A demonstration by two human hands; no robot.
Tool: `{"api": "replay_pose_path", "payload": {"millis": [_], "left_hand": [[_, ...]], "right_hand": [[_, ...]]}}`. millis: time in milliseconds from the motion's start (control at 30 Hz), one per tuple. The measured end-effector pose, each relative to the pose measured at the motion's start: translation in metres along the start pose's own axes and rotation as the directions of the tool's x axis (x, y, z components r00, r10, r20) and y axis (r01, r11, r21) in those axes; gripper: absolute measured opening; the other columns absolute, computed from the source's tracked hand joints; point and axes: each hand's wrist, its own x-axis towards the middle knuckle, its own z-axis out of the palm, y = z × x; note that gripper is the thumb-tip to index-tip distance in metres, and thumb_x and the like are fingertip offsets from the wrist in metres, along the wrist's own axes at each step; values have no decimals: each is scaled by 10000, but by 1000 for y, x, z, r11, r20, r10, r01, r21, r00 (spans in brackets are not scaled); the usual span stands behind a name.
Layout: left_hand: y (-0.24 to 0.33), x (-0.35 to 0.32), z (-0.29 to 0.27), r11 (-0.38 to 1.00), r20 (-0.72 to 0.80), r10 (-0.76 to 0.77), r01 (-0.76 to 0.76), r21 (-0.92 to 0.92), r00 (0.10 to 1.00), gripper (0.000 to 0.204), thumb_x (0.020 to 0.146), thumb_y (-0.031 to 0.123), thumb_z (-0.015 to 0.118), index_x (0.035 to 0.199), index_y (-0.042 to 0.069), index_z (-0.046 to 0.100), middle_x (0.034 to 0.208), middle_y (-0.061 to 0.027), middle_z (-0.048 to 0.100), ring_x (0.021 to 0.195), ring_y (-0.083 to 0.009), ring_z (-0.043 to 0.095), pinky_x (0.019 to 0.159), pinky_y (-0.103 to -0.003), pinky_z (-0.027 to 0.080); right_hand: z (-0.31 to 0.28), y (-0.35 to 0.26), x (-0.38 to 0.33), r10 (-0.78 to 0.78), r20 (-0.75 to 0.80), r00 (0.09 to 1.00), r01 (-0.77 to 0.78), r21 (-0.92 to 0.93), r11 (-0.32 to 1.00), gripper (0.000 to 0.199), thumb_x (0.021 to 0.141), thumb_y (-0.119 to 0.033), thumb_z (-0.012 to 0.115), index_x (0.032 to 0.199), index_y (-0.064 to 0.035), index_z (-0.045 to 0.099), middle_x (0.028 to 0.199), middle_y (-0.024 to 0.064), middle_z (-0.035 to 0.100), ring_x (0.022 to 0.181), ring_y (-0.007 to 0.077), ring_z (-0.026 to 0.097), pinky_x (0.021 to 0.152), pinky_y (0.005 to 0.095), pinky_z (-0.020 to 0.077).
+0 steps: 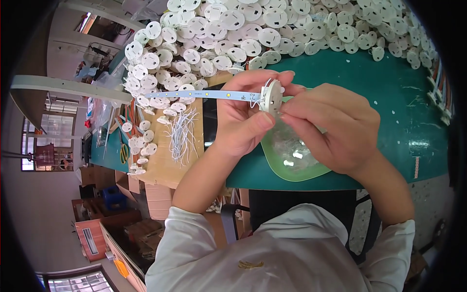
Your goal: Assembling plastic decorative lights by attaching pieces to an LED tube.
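Observation:
My left hand [243, 124] is closed around a white round cap [273, 96], its thumb on the near edge and its fingers behind. From the cap an LED strip [206, 94] runs out to the left, pale blue with small yellow chips. Thin white wires [256, 97] loop where strip and cap meet. At the cap's right side my right hand [335, 129] is closed in a pinch, fingertips against its face; whatever they hold is hidden. Below both hands sits a green bowl [282, 174] with small clear pieces in it, partly covered by my right hand.
A big heap of white round caps [250, 47] fills the back of the green table [404, 160]. On cardboard [160, 173] at the left lies a bundle of thin white wires [182, 138]. Scissors [124, 152] with yellow handles lie farther left. More strips hang at the right edge.

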Motion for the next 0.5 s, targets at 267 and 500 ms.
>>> {"api": "replay_pose_path", "payload": {"millis": [267,500], "left_hand": [[3,-2,-13,992,169,8,-29,124,986,603,838,173,758,1346,70,450,1355,-167,544,1228,-357,527,1024,-484,452],[-1,-6,-5,987,96,-10,-6,159,995,571,845,168,753,1318,50,455,1360,-175,536,1238,-363,536,1052,-493,436]], "right_hand": [[3,4,2,-244,42,969,247,-84,965,243,630,-35,677,856,45,638,746,95,602,568,212,577,508,283,495],[-5,-10,0,-161,111,981,182,-217,959,200,689,96,678,885,61,651,803,122,633,635,253,641,554,322,545]]}}
